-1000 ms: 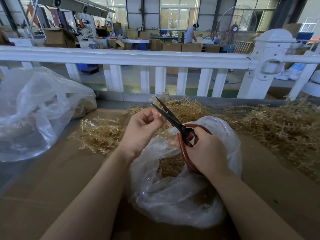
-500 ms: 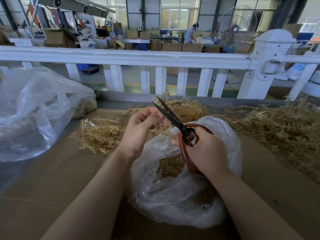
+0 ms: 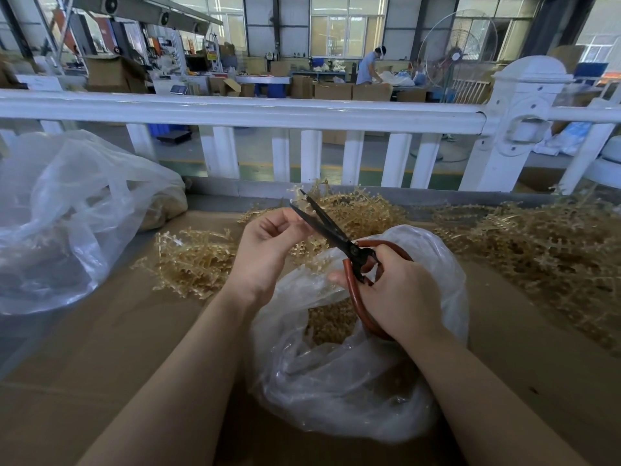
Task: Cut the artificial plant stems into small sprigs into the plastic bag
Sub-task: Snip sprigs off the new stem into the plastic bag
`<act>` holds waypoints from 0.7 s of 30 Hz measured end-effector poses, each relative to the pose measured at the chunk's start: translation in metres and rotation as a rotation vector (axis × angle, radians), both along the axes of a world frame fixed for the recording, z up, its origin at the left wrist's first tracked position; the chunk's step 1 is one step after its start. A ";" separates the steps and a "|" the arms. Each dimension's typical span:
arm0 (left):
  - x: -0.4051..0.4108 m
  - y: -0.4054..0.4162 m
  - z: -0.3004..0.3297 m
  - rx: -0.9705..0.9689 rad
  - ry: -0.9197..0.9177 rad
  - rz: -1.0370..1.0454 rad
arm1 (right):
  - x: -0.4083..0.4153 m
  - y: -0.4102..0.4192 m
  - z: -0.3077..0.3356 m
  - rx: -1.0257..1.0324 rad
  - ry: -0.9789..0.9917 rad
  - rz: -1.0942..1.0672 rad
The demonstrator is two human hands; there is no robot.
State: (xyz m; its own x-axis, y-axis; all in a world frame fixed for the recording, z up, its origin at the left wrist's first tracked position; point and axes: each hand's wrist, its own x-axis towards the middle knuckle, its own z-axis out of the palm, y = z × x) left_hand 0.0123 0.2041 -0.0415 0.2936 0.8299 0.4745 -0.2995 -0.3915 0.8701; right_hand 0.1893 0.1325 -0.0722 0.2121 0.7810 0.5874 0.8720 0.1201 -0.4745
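Mid-job: clear plastic bag (image 3: 353,391) partly filled w/ cut sprigs.
Your right hand (image 3: 400,297) grips scissors (image 3: 331,232), blades apart; left hand (image 3: 268,253) pinches a stem piece above bag. Uncut stems (image 3: 537,250) beyond bag: lots left.

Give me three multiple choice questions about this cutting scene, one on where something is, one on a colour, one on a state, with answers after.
1. Where is the bag that holds cut sprigs?
A. Under the hands
B. On the railing
C. On the floor

2. What colour are the handles of the scissors?
A. Blue
B. Red-brown
C. Yellow

3. How are the blades?
A. Closed
B. Open
C. Lying on the table

Answers:
1 A: the bag sits right below the left hand and right hand.
2 B: the loops in the right hand are red-brown.
3 B: the two tips stand apart by the left hand's fingers.
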 end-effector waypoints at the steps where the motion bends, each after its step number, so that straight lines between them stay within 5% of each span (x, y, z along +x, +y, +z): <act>1: 0.000 0.000 0.000 0.008 0.008 -0.001 | 0.000 0.000 0.000 0.000 -0.010 -0.006; 21: 0.006 -0.001 -0.003 -0.044 0.048 -0.110 | 0.002 0.001 -0.004 0.059 -0.003 0.006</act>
